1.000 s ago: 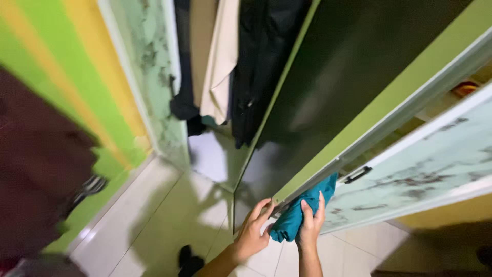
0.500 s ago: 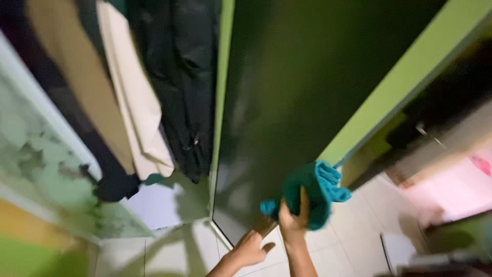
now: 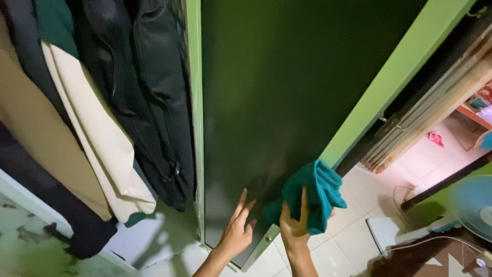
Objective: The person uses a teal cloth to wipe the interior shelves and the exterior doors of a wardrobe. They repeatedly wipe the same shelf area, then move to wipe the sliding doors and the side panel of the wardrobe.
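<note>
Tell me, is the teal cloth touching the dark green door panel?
Touching. In the head view the right hand presses the teal cloth flat against the dark green door panel, no gap visible.

clothes [image 3: 102,113] left of door [image 3: 277,92]; cloth [image 3: 312,197] on door; fan [image 3: 474,205] right, perhaps floor-standing

The teal cloth [image 3: 312,197] looks soft and fuzzy against the door [image 3: 277,97], a smooth, glossy dark-green panel, while the floor [image 3: 353,241] is shiny pale tile and the black jacket [image 3: 154,92] faintly sheened.
</note>
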